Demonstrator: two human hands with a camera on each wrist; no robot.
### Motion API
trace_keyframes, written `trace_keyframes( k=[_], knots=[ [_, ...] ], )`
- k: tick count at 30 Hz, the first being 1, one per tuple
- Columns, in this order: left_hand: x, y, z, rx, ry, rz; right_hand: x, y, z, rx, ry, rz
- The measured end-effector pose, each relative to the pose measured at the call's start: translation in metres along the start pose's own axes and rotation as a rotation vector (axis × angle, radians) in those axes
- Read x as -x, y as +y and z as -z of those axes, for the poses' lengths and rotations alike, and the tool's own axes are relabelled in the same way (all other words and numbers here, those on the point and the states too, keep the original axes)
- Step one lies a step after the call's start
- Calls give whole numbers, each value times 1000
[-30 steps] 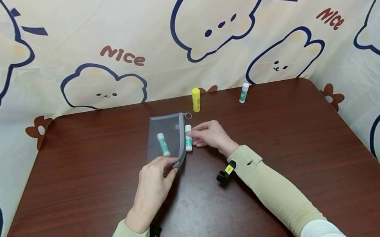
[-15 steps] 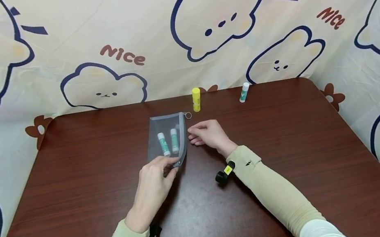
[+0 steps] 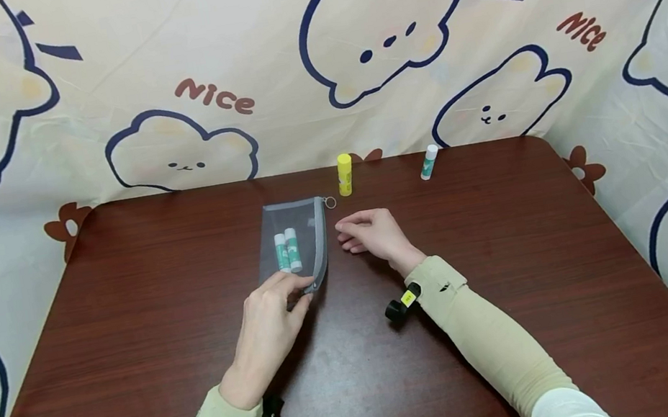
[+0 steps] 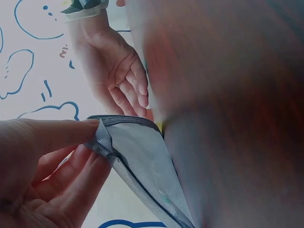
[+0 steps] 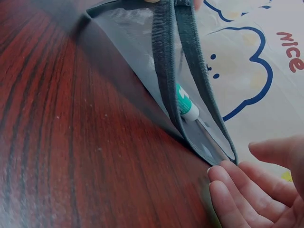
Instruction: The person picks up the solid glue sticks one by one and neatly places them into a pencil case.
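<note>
A grey mesh zip pouch [image 3: 299, 215] lies on the brown table, its zip side facing right. My left hand [image 3: 268, 324] pinches the pouch's near zip corner between thumb and fingers, lifting it. Two white-and-green glue sticks [image 3: 293, 249] lie side by side inside. The right wrist view shows the zip parted, with a glue stick's white cap [image 5: 191, 113] within. My right hand [image 3: 374, 235] is just right of the opening, fingers loosely bent and holding nothing. Its fingertips appear close to the pouch's edge in the right wrist view; contact cannot be told.
A yellow glue stick [image 3: 345, 175] stands upright behind the pouch's key ring [image 3: 329, 202]. Another white-and-green glue stick [image 3: 429, 163] stands near the table's back edge, farther right. A cartoon-print cloth [image 3: 266, 29] hangs around the table.
The second glue stick has gone from my right fingers into the pouch and slid left against the first. My right hand let go and drew slightly right. My left hand keeps its pinch.
</note>
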State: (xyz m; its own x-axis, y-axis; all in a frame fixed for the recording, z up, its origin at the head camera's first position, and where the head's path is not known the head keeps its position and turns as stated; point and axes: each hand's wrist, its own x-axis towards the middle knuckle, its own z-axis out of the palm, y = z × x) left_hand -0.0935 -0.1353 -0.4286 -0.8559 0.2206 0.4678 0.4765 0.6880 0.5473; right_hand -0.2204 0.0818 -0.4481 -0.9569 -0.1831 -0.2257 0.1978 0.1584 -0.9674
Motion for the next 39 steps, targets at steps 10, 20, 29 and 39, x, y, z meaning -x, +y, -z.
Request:
trace_keyframes(
  k=[10, 20, 29, 39],
  knots=[
    [-1, 0, 0, -5, -3, -5, 1, -1, 5, -8, 13, 28],
    [-1, -1, 1, 0, 10, -14, 5, -5, 17, 35, 72, 55],
    [0, -1, 1, 5, 9, -12, 7, -7, 33, 48, 131, 62],
    [0, -1, 0, 4, 12, -18, 4, -9, 52, 82, 263, 74]
  ],
)
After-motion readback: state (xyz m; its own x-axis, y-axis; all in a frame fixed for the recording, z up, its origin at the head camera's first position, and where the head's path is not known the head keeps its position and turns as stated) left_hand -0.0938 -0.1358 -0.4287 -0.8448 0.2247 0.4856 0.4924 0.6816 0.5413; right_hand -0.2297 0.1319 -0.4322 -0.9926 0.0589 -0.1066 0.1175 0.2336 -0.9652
